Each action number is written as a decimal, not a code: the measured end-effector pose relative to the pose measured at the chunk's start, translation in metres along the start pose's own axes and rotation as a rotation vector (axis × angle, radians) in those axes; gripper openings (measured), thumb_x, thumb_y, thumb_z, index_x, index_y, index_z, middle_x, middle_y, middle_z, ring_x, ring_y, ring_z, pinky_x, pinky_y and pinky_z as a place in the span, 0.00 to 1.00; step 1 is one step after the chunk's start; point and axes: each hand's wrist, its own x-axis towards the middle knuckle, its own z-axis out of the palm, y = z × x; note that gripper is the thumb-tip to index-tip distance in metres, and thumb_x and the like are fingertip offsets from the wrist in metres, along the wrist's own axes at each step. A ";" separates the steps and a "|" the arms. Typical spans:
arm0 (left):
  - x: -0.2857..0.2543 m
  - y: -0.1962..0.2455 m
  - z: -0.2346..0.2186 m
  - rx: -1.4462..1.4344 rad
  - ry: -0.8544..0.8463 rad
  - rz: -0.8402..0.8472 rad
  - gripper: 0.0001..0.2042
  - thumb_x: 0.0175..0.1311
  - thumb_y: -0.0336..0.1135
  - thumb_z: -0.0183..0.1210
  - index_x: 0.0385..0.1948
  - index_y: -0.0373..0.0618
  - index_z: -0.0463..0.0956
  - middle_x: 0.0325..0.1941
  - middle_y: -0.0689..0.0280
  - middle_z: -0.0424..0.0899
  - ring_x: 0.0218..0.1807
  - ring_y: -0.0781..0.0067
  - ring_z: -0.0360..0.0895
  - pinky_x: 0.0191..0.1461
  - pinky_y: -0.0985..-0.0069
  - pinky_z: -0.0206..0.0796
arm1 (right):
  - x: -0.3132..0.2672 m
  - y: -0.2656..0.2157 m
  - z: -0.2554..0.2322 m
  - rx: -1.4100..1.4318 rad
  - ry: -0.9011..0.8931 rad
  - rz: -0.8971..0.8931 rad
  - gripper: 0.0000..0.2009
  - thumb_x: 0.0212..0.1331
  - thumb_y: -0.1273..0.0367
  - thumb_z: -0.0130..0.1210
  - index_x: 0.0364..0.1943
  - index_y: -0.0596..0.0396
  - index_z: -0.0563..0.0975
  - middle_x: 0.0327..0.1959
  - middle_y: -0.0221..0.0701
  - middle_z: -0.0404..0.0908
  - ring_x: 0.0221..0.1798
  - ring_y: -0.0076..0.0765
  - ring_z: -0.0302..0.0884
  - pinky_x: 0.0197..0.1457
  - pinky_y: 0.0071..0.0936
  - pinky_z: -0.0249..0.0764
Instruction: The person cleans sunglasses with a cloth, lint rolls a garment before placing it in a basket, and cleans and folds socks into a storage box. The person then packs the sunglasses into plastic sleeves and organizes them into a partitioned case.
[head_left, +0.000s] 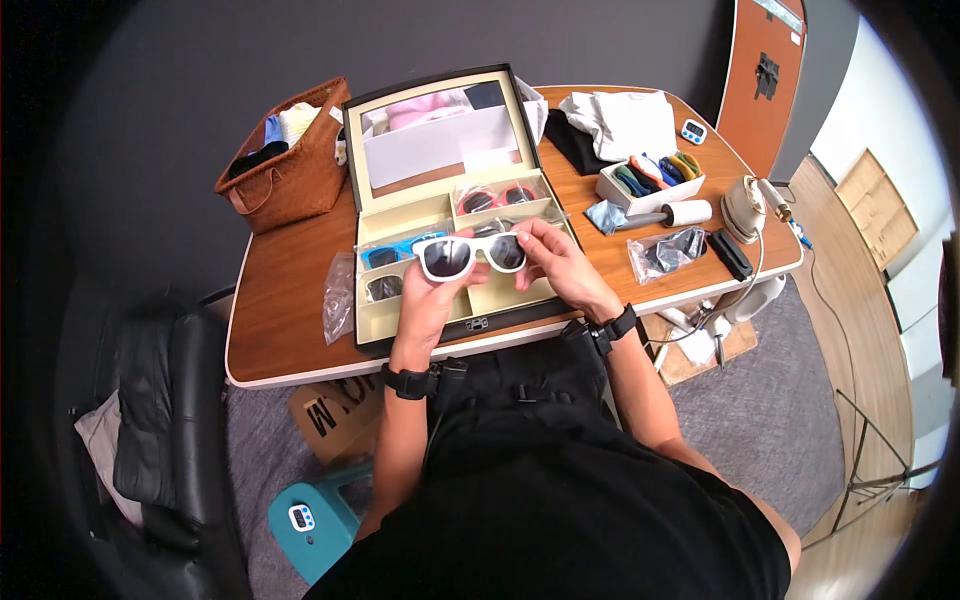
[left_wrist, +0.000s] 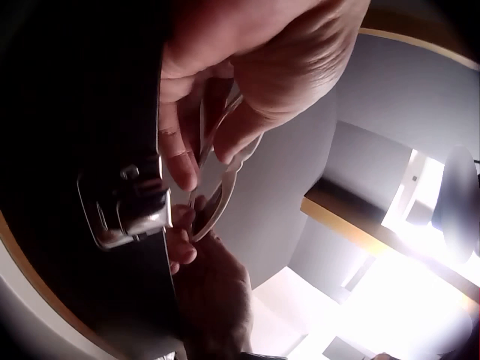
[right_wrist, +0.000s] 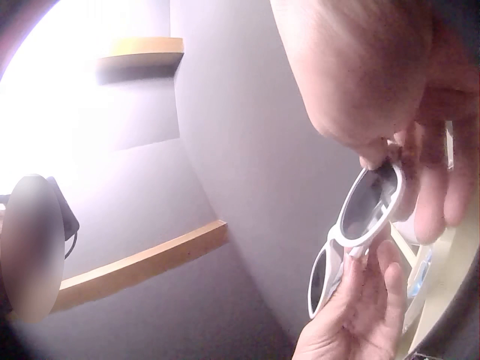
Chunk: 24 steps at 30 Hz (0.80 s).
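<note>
White-framed sunglasses [head_left: 446,258] with dark lenses are held up in both hands, over an open display case [head_left: 410,215] with cream compartments. My left hand [head_left: 430,302] grips them near the bridge and the left lens. On the other side, my right hand [head_left: 566,268] pinches the frame by the right lens, as the sunglasses [right_wrist: 369,201] in the right wrist view also show. Inside the case lie bagged red sunglasses [head_left: 497,200], blue sunglasses [head_left: 385,257] and a dark-lensed pair [head_left: 383,289]. The hands hide part of the front compartments.
A woven basket [head_left: 290,195] with cloth stands left of the case, near a clear plastic bag [head_left: 340,300]. To the right are a box of rolled cloths [head_left: 640,205], a lint roller [head_left: 688,212], a bagged dark item [head_left: 668,255], a black case [head_left: 730,255] and a garment steamer [head_left: 742,210].
</note>
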 end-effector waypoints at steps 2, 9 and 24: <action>0.000 -0.003 0.008 0.013 0.016 0.043 0.13 0.67 0.22 0.54 0.53 0.34 0.75 0.50 0.58 0.81 0.47 0.66 0.83 0.46 0.71 0.80 | -0.002 0.001 -0.001 -0.015 -0.094 -0.017 0.12 0.75 0.63 0.43 0.49 0.57 0.70 0.26 0.27 0.78 0.26 0.22 0.78 0.33 0.21 0.76; 0.002 -0.004 -0.008 -0.107 0.205 0.098 0.11 0.71 0.24 0.48 0.51 0.34 0.74 0.51 0.58 0.80 0.47 0.66 0.82 0.48 0.68 0.79 | -0.010 -0.015 0.000 -0.119 0.035 -0.062 0.16 0.70 0.62 0.52 0.56 0.54 0.70 0.37 0.30 0.81 0.33 0.22 0.80 0.36 0.22 0.76; 0.002 -0.002 -0.011 -0.184 0.254 0.091 0.09 0.71 0.27 0.52 0.48 0.35 0.76 0.45 0.59 0.83 0.44 0.68 0.83 0.46 0.70 0.79 | 0.035 0.008 -0.137 -1.660 0.398 0.054 0.10 0.53 0.65 0.59 0.33 0.56 0.84 0.33 0.46 0.83 0.39 0.54 0.82 0.43 0.45 0.78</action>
